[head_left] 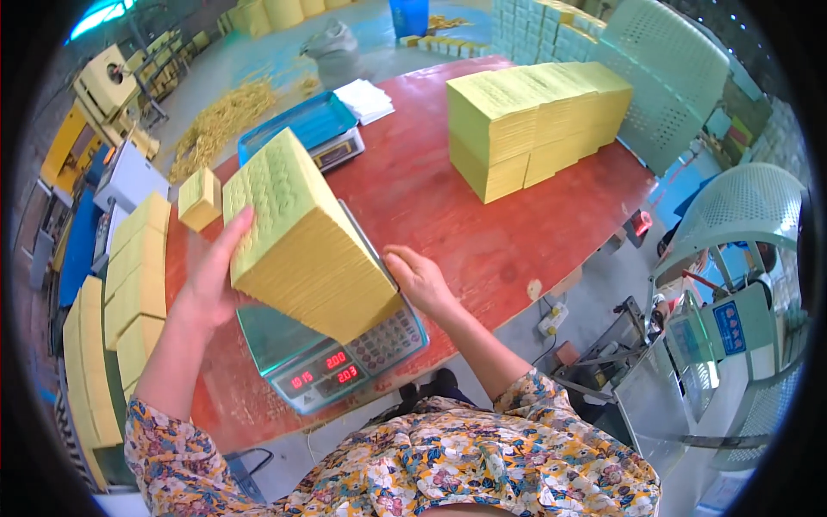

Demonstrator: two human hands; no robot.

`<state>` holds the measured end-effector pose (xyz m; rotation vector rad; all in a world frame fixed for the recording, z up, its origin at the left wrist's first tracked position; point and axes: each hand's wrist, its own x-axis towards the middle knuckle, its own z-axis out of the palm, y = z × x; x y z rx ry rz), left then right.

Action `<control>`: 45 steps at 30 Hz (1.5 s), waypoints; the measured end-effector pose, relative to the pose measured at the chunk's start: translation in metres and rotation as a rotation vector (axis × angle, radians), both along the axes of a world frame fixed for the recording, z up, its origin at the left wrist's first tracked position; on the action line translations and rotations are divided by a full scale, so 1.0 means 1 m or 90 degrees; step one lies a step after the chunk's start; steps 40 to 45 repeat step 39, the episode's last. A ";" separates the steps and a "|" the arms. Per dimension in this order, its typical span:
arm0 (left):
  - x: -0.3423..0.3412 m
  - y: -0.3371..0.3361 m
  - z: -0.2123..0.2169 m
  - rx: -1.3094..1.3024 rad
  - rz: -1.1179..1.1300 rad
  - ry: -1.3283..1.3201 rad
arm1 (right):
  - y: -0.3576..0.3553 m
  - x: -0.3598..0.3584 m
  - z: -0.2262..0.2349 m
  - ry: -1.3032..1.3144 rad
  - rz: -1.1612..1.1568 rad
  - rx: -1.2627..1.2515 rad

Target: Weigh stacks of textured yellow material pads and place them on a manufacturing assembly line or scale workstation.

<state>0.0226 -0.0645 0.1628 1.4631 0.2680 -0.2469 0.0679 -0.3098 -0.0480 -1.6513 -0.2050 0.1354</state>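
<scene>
A thick stack of yellow embossed paper (301,233) is gripped between my two hands, tilted over a digital weighing scale (284,388). My left hand (215,271) presses on its left side, the thumb along the upper edge. Around the right end is my right hand (418,276), its fingers partly hidden behind the stack. Red digits glow on the scale's display, and the keypad shows beside them. The stack covers most of the weighing plate, so I cannot tell whether it touches it.
On the red table (388,189) stand a long row of yellow paper stacks (534,129), a blue tray (301,125) on a second scale, white sheets (366,101) and a small yellow block (200,198). More yellow stacks (138,276) line the left. A perforated metal chair (741,215) stands right.
</scene>
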 end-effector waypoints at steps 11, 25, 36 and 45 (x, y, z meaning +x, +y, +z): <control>0.032 -0.059 -0.029 -0.151 -0.060 0.034 | -0.049 0.005 0.008 0.305 0.027 0.376; 0.180 -0.127 -0.108 -0.246 -0.078 0.157 | -0.125 0.172 -0.049 0.250 -0.098 0.201; 0.198 -0.180 -0.103 -0.089 -0.048 0.144 | -0.174 0.084 -0.027 -0.096 -0.079 -0.141; 0.209 -0.183 -0.095 -0.079 -0.074 0.162 | -0.168 0.092 -0.024 0.047 0.091 -0.113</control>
